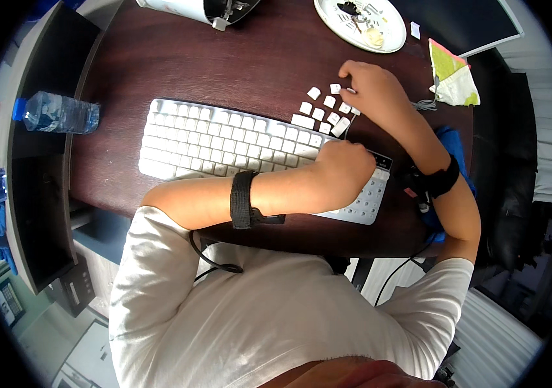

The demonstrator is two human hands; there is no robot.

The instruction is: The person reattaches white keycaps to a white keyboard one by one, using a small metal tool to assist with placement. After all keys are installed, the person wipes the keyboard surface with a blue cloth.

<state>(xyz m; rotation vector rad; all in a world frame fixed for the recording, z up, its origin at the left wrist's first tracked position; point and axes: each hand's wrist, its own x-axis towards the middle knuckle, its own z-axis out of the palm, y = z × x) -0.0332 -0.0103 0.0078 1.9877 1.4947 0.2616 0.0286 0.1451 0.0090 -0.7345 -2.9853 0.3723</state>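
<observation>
A white keyboard (224, 139) lies slightly slanted across the desk. Keycaps cover its left and middle; on the right end a section of bare key sockets (371, 197) shows. My left hand (346, 173) rests over that right part, its fingers curled down and mostly hidden, so whatever they hold cannot be seen. Just beyond the keyboard several loose white keycaps (318, 114) are scattered on the wood. Beside them hovers my right hand (377, 90), its index finger and thumb apart, the thumb close to the keycaps. I see nothing between those two fingers.
At the far side stands a round white tray (395, 44) holding small bits. A white container (179, 8) lies at the far left. A water bottle (62, 113) is at the left edge. On the right are a folded cloth (455, 77), a grey cable (424, 105) and a monitor (476, 22).
</observation>
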